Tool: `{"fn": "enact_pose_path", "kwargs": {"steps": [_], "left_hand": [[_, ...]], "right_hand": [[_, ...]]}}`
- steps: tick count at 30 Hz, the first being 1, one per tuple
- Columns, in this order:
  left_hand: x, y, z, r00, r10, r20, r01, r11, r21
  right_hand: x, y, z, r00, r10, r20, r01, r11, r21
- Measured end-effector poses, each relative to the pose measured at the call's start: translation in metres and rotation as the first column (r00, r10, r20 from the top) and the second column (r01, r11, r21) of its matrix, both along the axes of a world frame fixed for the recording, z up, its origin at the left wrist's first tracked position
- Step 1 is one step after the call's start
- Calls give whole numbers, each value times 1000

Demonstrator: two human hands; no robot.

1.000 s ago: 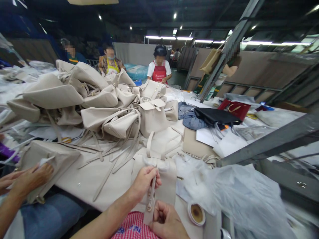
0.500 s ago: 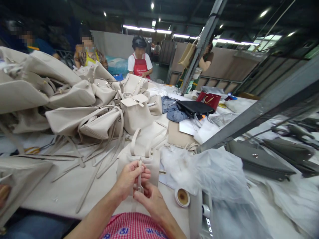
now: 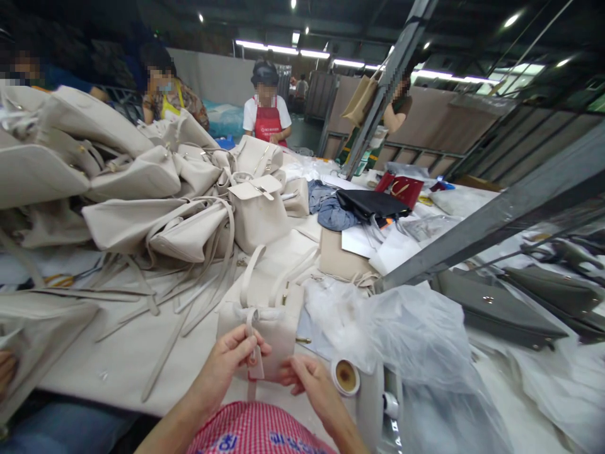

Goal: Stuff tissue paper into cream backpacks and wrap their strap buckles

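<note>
My left hand (image 3: pixel 243 347) pinches a narrow beige strap (image 3: pixel 252 325) at the front of a beige bag (image 3: pixel 278 334). Below those fingers the strap's wider leather tab (image 3: pixel 256 366) hangs down. To the right of the tab is my right hand (image 3: pixel 305 375), apart from it, fingers loosely bent and nothing visible in them. The bag sits on the table just in front of my checked apron, its two handles (image 3: pixel 253 274) standing up. A small gold-coloured metal piece (image 3: pixel 303 340) shows at its right side.
Beige bags (image 3: pixel 118 170) are piled at the left, loose straps (image 3: pixel 165 353) trailing from them. A small round cup of brown stuff (image 3: pixel 346 377) stands right of my hand, beside clear plastic (image 3: pixel 416 340). A slanted metal post (image 3: pixel 449 233) crosses the right side. Co-workers (image 3: pixel 268 116) are behind the table.
My right hand has let go of the strap's lower end and drawn off to the right. My left hand has shifted slightly left and down, still pinching the strap.
</note>
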State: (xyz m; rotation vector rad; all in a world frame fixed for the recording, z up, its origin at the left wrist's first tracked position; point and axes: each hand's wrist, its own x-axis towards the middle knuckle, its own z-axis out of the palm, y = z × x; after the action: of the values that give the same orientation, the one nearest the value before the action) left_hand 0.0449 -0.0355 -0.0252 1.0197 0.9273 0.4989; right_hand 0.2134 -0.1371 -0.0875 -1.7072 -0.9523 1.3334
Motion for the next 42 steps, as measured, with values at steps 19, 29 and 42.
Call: {"fn": "enact_pose_path", "kwargs": {"steps": [19,29,42], "left_hand": [[-4,-6,-1,999,7,-32,-13,984,-177],[-4,-9,-3,1000,16,-19,-18,986,-168],[-24,-10,-6,998,65,-4,-65,983,-171]], "right_hand": [[54,-67,-80,463,245,852,193,910,-366],[45,-28,-79,342,241,909,-60,970,-234],[51,9,-120,369,127,921,-224,974,-44]]}}
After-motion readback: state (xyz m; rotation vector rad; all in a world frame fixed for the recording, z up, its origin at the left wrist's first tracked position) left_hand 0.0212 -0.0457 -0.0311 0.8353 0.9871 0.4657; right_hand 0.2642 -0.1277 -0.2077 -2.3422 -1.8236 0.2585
